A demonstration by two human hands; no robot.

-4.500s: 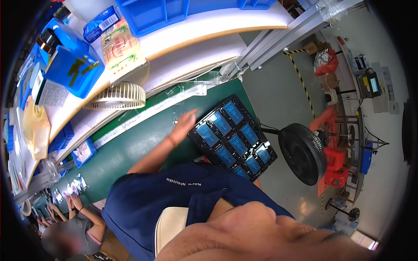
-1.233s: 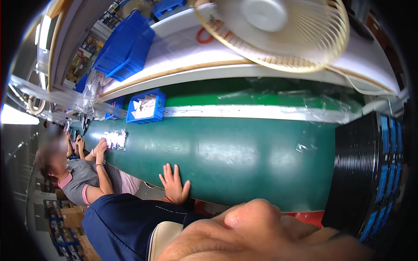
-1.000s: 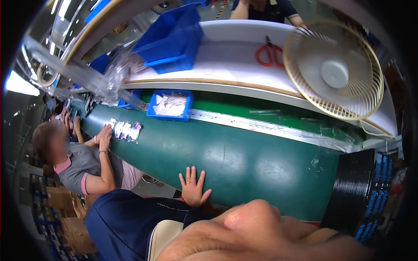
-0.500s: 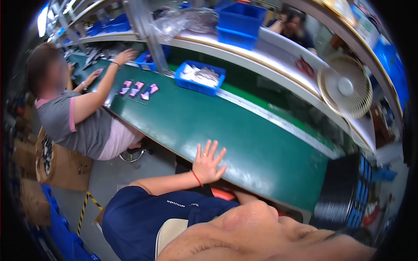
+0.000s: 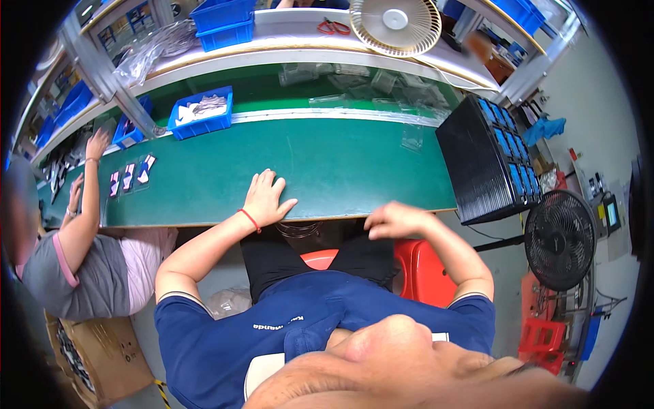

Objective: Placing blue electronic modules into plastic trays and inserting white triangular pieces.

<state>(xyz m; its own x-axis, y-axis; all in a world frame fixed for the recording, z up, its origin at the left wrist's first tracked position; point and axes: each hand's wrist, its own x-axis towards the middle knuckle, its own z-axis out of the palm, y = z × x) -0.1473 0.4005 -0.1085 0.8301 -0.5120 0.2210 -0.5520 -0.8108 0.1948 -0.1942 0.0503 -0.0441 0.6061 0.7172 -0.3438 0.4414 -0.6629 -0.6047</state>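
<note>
My left hand (image 5: 266,198) lies palm down on the green table (image 5: 320,160) by its front edge, fingers and thumb apart, a red cord at the wrist. Just past that edge, above my lap, my right hand (image 5: 396,221) hangs with loosely bent fingers and no object visible in it. Of the things on the table, the black rack with blue trays (image 5: 487,160) is nearest to my right hand. Farther left lie several small pink and dark blue pieces (image 5: 128,176), close to a co-worker's hand (image 5: 97,144).
A blue bin of white pieces (image 5: 201,112) stands at the table's back left. The shelf above carries blue bins (image 5: 225,31), red-handled scissors (image 5: 334,27) and a pale fan (image 5: 395,24). Clear plastic pieces (image 5: 412,129) lie at the back right. A black fan (image 5: 560,238) stands right.
The view has swung to the right, bringing the black rack fully in. My right hand, hidden before, now shows at the table's front edge. My left hand still rests on the table.
</note>
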